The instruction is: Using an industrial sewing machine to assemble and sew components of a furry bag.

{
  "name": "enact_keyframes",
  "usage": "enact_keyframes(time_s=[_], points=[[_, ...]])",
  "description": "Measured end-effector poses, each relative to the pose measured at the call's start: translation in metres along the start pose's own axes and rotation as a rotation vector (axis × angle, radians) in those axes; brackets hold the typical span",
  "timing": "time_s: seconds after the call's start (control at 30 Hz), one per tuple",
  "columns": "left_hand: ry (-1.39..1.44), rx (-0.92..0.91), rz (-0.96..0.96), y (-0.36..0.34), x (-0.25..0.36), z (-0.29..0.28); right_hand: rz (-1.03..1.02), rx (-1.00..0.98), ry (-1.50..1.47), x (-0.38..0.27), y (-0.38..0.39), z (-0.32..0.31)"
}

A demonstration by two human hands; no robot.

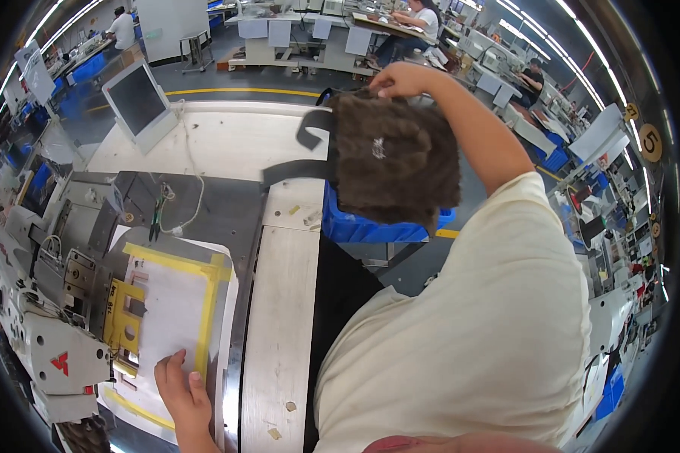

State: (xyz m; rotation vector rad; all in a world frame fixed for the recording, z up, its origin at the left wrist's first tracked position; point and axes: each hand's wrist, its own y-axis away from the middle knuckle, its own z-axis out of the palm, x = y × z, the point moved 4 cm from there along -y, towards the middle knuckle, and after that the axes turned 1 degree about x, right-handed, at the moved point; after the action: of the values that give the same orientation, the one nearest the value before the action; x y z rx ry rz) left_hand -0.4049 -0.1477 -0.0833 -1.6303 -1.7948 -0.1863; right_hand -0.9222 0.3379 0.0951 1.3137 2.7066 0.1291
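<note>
My right hand (pixel 397 80) is closed on the upper edge of a brown furry fabric piece (pixel 400 162). The piece has a small pale stitched mark and dark straps (pixel 298 172) sticking out at its left; it hangs above a blue plastic crate (pixel 378 229). My left hand (pixel 185 389) has its fingers apart, with nothing in them. It is over the lower right part of a white sheet (pixel 170 317) edged with yellow tape, on the sewing machine's bed. Beside that hand is a yellow clamp plate (pixel 124 317) under the machine head (pixel 60 355).
Green-handled thread snips (pixel 157 215) lie on the grey machine top beyond the sheet. A white-framed screen (pixel 137 104) stands at the far left, its cable trailing over the table. A pale wooden strip (pixel 279 325) runs along my side. Other people work at far benches.
</note>
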Motion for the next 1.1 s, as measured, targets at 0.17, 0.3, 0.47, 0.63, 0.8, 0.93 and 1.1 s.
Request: enact_keyframes(time_s=[0.17,0.3,0.47,0.63,0.8,0.93,1.1], points=[[0.019,-0.008,-0.044,-0.001,-0.003,0.002,0.217,-0.164,-0.115,-0.015,0.023,0.089],[0.016,-0.023,-0.067,0.002,-0.007,0.004,0.135,0.112,-0.004,-0.040,0.047,0.152],[0.011,-0.049,-0.084,0.000,-0.009,0.003,0.077,0.345,0.010,-0.061,0.094,0.134],[-0.042,-0.057,-0.098,0.001,-0.010,0.002,0.090,0.238,-0.014,-0.066,0.127,0.175],[-0.026,-0.066,-0.109,-0.004,-0.008,0.002,0.026,0.209,0.049,-0.028,0.120,0.198],[-0.010,-0.058,-0.116,-0.002,-0.010,0.003,0.035,0.104,0.261,-0.028,0.117,0.219],[-0.019,-0.058,-0.121,-0.005,-0.006,0.003,-0.034,0.168,0.557,-0.005,0.119,0.268]])
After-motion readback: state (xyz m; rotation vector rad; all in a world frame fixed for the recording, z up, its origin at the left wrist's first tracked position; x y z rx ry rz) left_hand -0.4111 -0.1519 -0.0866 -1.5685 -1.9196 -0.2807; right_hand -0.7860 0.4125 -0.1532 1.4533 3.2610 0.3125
